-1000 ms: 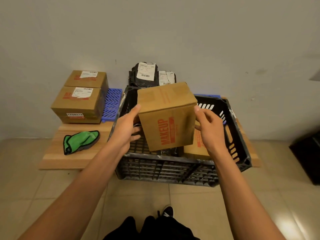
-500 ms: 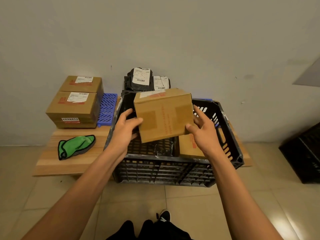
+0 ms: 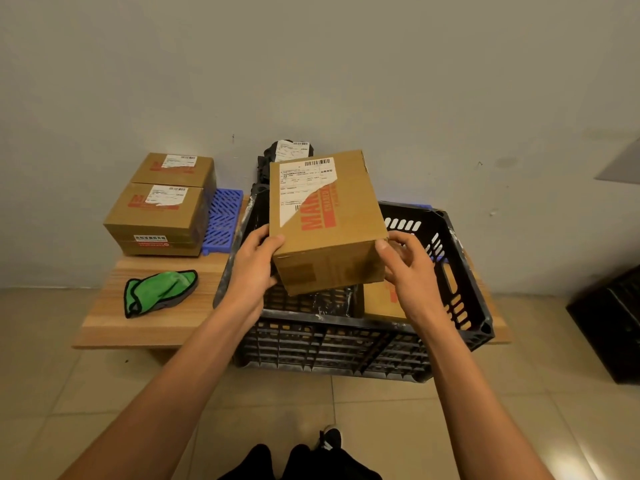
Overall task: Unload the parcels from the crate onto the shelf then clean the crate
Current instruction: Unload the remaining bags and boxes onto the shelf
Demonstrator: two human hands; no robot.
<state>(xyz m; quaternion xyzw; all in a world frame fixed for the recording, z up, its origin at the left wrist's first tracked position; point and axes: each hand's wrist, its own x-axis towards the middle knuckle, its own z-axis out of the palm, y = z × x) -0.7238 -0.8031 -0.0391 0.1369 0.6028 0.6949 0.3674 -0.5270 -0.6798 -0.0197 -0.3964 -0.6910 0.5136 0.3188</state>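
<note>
Hands grip one cardboard parcel [image 3: 325, 216] above the black crate [image 3: 460, 271]: the left hand [image 3: 254, 268] holds its lower left corner with thumb on the labelled top face, and the right hand [image 3: 410, 268] holds the lower right corner, fingers curled round the edge. The parcel is tilted, label side up, clear of the crate floor. A second cardboard parcel [image 3: 381, 301] lies inside the crate at its right side. The crate sits on a low wooden shelf [image 3: 156, 327] against the wall. Two stacked boxes [image 3: 159, 209] stand at the shelf's rear left corner beside a blue plastic grid [image 3: 223, 220]. A green cloth [image 3: 157, 291] lies near the front left edge. Black mailer bags [image 3: 287, 154] rest behind the crate.
</note>
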